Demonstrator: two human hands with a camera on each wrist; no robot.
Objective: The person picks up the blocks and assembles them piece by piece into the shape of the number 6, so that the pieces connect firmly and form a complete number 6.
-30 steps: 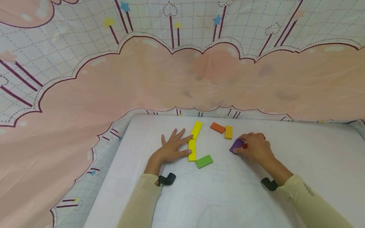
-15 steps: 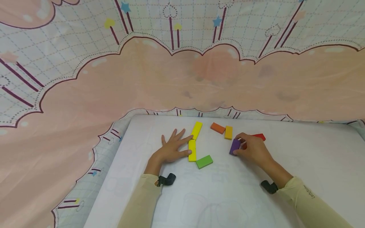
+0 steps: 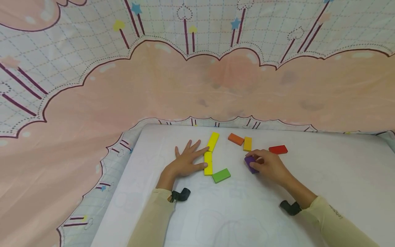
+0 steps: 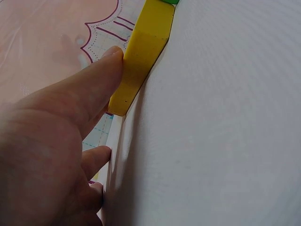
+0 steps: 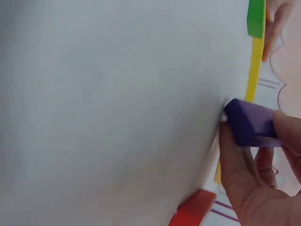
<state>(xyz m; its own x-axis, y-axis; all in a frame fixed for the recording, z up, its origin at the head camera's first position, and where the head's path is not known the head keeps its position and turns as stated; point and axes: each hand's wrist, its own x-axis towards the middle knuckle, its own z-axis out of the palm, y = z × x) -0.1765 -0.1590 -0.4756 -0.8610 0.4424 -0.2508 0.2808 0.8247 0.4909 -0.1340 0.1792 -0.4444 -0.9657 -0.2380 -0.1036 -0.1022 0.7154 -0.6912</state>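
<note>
With fingers spread, my left hand (image 3: 186,161) rests at two yellow blocks; its thumb touches the nearer yellow block (image 3: 208,168) and its index finger reaches the farther yellow block (image 3: 214,140). These two stand end to end in a slightly bent line. My right hand (image 3: 271,167) pinches a purple block (image 3: 251,164) between thumb and fingers, and the right wrist view shows that purple block (image 5: 251,122) tilted in the grip. Right beside the nearer yellow block's lower end lies a green block (image 3: 221,175).
An orange block (image 3: 236,139) and an amber block (image 3: 247,144) lie corner to corner toward the back of the white table (image 3: 234,209). A red block (image 3: 278,150) sits behind my right hand. A patterned cloth (image 3: 185,92) hangs beyond the far edge.
My right hand has moved left and slightly nearer with the purple block, turning it. The red block, earlier partly covered by that hand, now shows fully. My left hand has stayed put.
</note>
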